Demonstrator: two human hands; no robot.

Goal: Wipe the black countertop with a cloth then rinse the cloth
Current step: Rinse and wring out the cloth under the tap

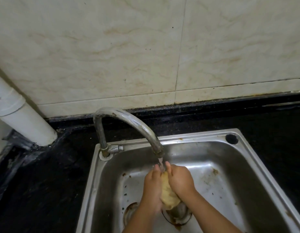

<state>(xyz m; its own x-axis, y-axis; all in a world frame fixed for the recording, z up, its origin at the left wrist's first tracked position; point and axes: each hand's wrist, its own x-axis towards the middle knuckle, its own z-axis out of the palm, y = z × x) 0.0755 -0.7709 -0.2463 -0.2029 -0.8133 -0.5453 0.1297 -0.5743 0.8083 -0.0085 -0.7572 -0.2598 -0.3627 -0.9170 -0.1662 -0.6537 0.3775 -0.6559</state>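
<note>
A wet yellowish cloth [167,193] is bunched between my two palms over the steel sink [256,167]. My left hand [151,189] presses it from the left and my right hand [179,179] from the right, fingers pointing up toward the spout. Water runs from the curved metal faucet [129,122] onto my fingertips and the top of the cloth. The black countertop [45,179] surrounds the sink on the left, back and right, and looks wet near the left corner.
The sink drain [177,216] lies right under the cloth, with rust stains around it. A white pipe [21,115] stands at the back left corner. Beige marble wall tiles [146,52] rise behind the counter. A dark hole [231,139] sits in the sink's back right rim.
</note>
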